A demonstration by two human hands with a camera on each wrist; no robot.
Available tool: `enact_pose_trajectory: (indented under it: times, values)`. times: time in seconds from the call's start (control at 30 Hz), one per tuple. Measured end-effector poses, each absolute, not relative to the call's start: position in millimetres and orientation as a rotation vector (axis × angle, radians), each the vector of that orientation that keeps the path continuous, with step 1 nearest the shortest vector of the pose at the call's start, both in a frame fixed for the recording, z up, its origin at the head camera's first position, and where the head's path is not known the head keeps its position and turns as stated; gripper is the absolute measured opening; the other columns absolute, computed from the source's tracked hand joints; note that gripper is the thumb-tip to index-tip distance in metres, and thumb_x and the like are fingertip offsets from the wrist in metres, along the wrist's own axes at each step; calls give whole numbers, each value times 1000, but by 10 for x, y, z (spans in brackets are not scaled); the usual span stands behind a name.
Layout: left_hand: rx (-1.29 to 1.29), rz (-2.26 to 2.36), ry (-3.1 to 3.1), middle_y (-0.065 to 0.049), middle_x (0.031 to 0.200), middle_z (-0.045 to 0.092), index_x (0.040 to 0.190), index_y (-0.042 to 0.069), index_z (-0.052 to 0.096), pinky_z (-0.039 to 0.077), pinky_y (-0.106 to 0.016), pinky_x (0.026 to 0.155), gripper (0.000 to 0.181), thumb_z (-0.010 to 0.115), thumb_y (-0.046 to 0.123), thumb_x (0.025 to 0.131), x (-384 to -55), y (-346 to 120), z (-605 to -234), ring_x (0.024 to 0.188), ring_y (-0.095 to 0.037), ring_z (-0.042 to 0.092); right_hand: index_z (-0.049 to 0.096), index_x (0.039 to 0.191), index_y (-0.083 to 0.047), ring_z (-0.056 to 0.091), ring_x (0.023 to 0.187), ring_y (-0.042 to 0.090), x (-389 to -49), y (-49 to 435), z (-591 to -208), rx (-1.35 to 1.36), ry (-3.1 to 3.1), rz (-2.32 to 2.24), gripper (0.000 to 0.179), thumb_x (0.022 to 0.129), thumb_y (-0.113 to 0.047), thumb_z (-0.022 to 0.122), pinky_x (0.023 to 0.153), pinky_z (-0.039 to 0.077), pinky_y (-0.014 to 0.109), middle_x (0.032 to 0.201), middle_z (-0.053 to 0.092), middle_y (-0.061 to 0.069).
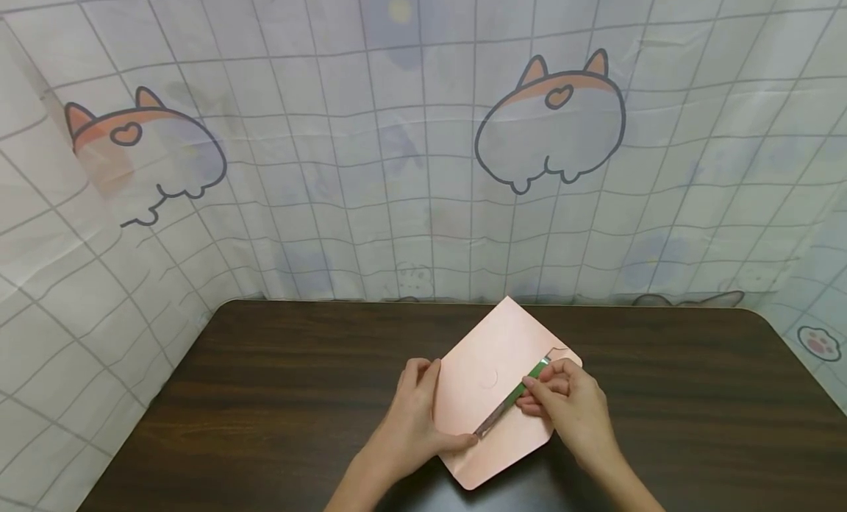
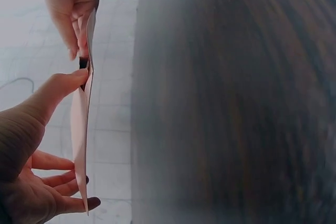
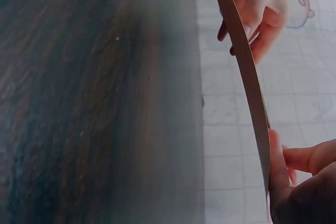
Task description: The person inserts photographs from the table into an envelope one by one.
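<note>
A pink envelope [image 1: 468, 376], its flap unfolded, is held slanted above the table. My left hand [image 1: 412, 418] grips its left side, thumb on the front and fingers behind, as the left wrist view shows. Along the envelope's pocket edge lies a narrow green item [image 1: 508, 399] with a silvery end and a darker lower part. My right hand [image 1: 577, 409] pinches it between thumb and fingers. Its lower end lies by my left thumb. How much of it is inside the pocket I cannot tell. In the right wrist view the envelope [image 3: 252, 93] appears edge-on and slightly bowed.
A dark wood-grain table [image 1: 284, 394] with rounded back corners lies beneath the hands. Behind it and at both sides hangs a pale grid-patterned curtain [image 1: 357, 166] printed with cartoon animals.
</note>
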State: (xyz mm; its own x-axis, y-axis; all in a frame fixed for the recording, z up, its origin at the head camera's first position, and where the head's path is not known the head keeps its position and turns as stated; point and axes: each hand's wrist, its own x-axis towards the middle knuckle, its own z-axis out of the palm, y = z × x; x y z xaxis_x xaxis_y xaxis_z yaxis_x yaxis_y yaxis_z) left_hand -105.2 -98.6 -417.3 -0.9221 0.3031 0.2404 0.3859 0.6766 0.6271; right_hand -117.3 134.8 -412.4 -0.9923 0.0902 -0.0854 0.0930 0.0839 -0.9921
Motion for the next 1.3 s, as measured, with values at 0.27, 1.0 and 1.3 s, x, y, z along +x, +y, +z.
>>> enact_pose_trajectory:
  times: [0.27,1.0,1.3]
  values:
    - [-606,-1099,-2841,-10,122,45,130,-2,60,54,-36,92,80,99,33,69,-1134,-1021,-4273,111,-24,50,62,119,15,75,73,11,-1181,1436,-4237,133,2319,-2004,27,96,5,71,70,62,25,92,78,19]
    - [-647,-802,-3113,-14,128,50,138,-9,54,54,-43,97,92,97,41,74,-1203,-951,-4338,113,-29,54,70,124,8,78,98,28,-1093,1507,-4406,-29,2505,-1680,33,93,-3,75,78,61,27,109,78,18]
    - [-703,-543,-3115,-18,131,56,141,-13,52,44,-49,111,104,94,54,73,-1190,-965,-4352,125,-35,54,74,121,5,78,100,24,-1081,1527,-4383,-35,2635,-1591,24,98,-1,71,81,58,20,113,78,15]
